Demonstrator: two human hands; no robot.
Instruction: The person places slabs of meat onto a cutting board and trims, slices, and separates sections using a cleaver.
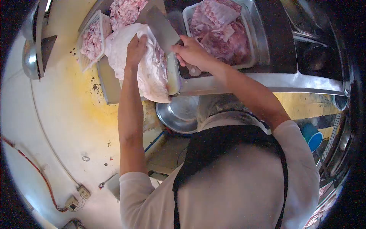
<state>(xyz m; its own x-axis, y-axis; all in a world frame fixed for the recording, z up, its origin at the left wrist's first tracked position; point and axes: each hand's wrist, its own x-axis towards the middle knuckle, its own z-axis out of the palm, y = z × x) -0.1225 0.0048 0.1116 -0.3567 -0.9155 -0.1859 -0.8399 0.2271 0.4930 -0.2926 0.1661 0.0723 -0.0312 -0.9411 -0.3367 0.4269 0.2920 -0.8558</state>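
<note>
A large pale slab of meat (146, 78) lies across the cutting surface, its near end hanging over the counter edge. My left hand (137, 49) rests on top of the slab, fingers pressed against its skin; whether they grip a fold of it is hard to see. In my right hand (190, 52) is a cleaver (163, 30), gripped by its handle. The broad blade points up and to the left, beside the slab's right edge. A strip of the cutting board (174, 78) shows along that edge.
At the right, a white plastic basket (249, 57) holds large cuts of meat (219, 32). Another white basket (102, 28) with meat pieces stands at the left, near a further meat pile (126, 11). Below the counter's metal edge (259, 83) is a metal basin (177, 114).
</note>
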